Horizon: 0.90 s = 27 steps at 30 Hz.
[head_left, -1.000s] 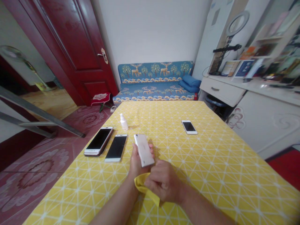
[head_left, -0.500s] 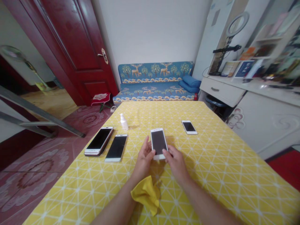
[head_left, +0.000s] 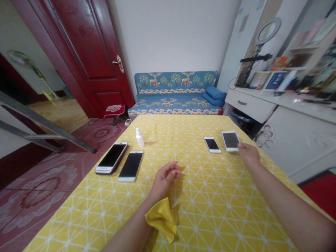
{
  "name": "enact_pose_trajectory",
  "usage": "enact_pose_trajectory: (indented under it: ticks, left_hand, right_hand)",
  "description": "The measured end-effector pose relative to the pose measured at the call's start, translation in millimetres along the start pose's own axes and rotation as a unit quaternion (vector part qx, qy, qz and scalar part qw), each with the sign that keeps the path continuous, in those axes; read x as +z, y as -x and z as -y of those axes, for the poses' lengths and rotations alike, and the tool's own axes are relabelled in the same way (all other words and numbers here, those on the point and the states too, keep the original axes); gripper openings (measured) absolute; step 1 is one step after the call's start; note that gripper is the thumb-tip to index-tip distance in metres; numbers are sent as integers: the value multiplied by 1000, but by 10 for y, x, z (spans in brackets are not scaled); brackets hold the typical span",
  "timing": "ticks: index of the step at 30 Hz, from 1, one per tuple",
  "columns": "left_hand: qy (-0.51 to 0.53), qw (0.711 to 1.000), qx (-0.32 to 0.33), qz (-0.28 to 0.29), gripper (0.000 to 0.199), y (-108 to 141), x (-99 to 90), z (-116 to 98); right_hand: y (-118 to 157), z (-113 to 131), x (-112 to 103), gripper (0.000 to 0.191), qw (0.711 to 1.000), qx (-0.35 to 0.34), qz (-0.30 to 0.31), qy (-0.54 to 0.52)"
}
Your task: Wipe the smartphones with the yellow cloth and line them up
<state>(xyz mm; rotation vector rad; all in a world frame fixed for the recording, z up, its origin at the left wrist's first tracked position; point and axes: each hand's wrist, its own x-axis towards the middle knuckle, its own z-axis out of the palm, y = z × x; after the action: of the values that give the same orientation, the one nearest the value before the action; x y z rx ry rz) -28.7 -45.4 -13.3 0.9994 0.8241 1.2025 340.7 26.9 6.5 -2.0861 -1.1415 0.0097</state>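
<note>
Because the right hand [head_left: 249, 154] grips the larger white phone [head_left: 231, 140] only by its near right corner, the head view suggests that a weak pinch could let it tip or slip. It could then knock the smaller white phone [head_left: 212, 144] just beside it, or land close to the table's side edge. Whether its underside touches the surface, I cannot tell. The left hand [head_left: 165, 176] is loosely curled and holds nothing visible; the crumpled cloth [head_left: 162, 218] lies by that wrist, where a sweep of the forearm could drag it.

A yellow tablecloth [head_left: 194, 196] with white lines covers the table. Toward its left side are a stack of phones [head_left: 112, 155], a single phone [head_left: 130, 166] and an upright bottle [head_left: 140, 137]. Beyond stand a blue patterned sofa [head_left: 170, 100], a red door [head_left: 91, 45] and a white dresser [head_left: 252, 105].
</note>
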Motion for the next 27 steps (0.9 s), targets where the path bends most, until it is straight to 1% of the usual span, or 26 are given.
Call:
enact_pose_trajectory:
  ticks: [3,6,10,15,20,24,27]
  left_hand:
    - [-7,1000,-12,10,35,17,-36,18]
    - [-2,1000,-18,11,33,44,-60,16]
    - [-16,999,-33,0,31,86,-54,-33]
    - [-40,998,-53,-4,31,112,-15,-103]
    - [-44,998,-51,-5,32,120,20,-136]
    - [-48,998,-50,-13,31,122,24,-135]
    - [-38,998,-45,-8,32,125,-5,-111]
  right_hand:
    - [-81,-78,30,35,998,37,30,30]
    - [-52,-117,102,34,996,42,61,42]
    - [14,-141,131,35,994,23,95,45]
    - [58,-112,54,42,989,-16,138,59]
    - [77,-99,9,48,983,-45,150,95]
    - [80,-82,36,48,982,-47,138,125]
    - [85,-59,63,48,980,-44,125,146]
